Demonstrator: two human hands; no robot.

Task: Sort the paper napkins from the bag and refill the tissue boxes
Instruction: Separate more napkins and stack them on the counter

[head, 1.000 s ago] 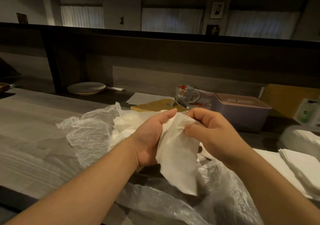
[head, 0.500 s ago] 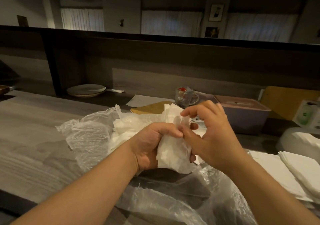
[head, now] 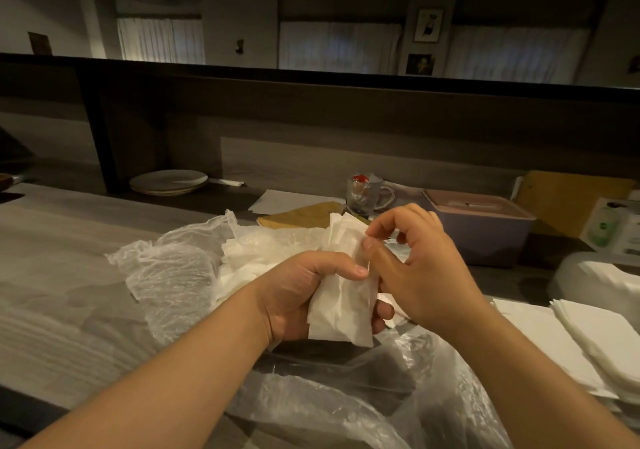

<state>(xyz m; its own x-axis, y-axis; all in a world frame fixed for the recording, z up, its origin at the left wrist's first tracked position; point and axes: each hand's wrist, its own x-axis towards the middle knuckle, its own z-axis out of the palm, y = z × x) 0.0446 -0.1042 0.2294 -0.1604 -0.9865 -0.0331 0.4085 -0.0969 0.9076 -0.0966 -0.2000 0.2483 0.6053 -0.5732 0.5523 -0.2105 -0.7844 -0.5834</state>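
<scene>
Your left hand (head: 304, 296) is wrapped around a small bundle of paper napkins (head: 341, 306), thumb across the front, fingers curled behind. This grip keeps the bundle upright and steady so that single sheets can be worked loose at its top edge. Your right hand (head: 419, 268) is touching the bundle from its right, with thumb and forefinger pinching the upper right corner of a sheet; the remaining fingers are raised clear, probably so they do not crease the paper. The hands are together, both on the same bundle.

Directly behind and below the hands lies the clear plastic bag (head: 173, 272), open on the worktop (head: 69, 275), with more crumpled napkins (head: 249, 258) in its mouth just beyond your left hand. Keeping the work over the bag means that loose sheets fall back into it.

To the right of your right forearm lies a flat stack of sorted napkins (head: 602, 344), near enough to receive each sheet without a reach. Beyond your right hand stands a lidded tissue box (head: 485, 230), slot upward. Refilling appears not yet started; the current step is judged to be sorting.
</scene>
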